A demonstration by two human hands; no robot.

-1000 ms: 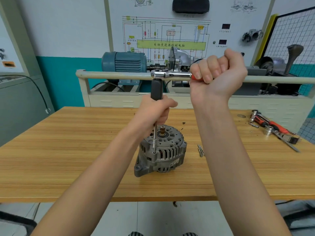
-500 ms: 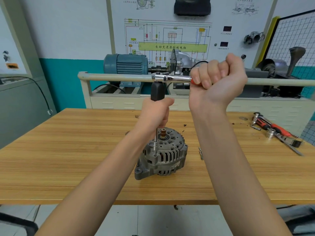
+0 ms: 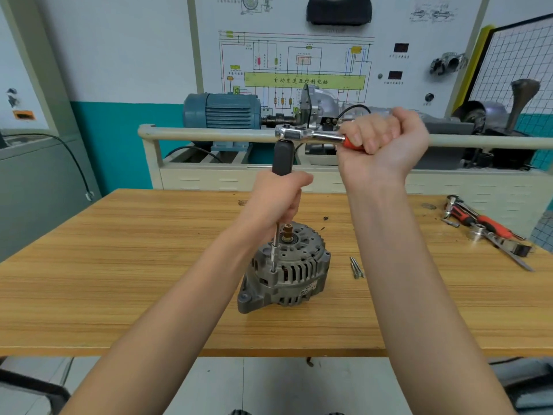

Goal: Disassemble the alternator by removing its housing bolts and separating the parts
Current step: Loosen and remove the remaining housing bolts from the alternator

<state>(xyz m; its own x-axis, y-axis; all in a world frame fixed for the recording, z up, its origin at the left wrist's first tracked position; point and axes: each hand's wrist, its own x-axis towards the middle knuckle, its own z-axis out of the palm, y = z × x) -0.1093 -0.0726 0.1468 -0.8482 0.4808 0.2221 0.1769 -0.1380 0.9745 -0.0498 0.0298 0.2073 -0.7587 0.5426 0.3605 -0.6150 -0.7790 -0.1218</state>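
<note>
Alternator (image 3: 285, 269): mid-table (image 3: 119, 265), shaft axis vertical, brass shaft tip at 12 o'clock, mounting ear at 7 o'clock.
Extension driver (image 3: 274, 247): upright, tip seated in housing bolt at 9 o'clock of shaft.
Left hand (image 3: 276, 199): wrapped round black driver grip.
Right hand (image 3: 381, 145): clenched on ratchet (image 3: 308, 135) handle, ratchet lying horizontal, head toward 9 o'clock.
Loose bolts (image 3: 356, 267): on table, 3 o'clock of alternator.
Spare tools (image 3: 487, 229): far right of table.

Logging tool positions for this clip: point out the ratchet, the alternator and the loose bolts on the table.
ratchet (image 3: 294, 133): head view, on its chrome head.
alternator (image 3: 294, 275): head view, on its slotted housing side.
loose bolts (image 3: 356, 267): head view, on their shanks.
</note>
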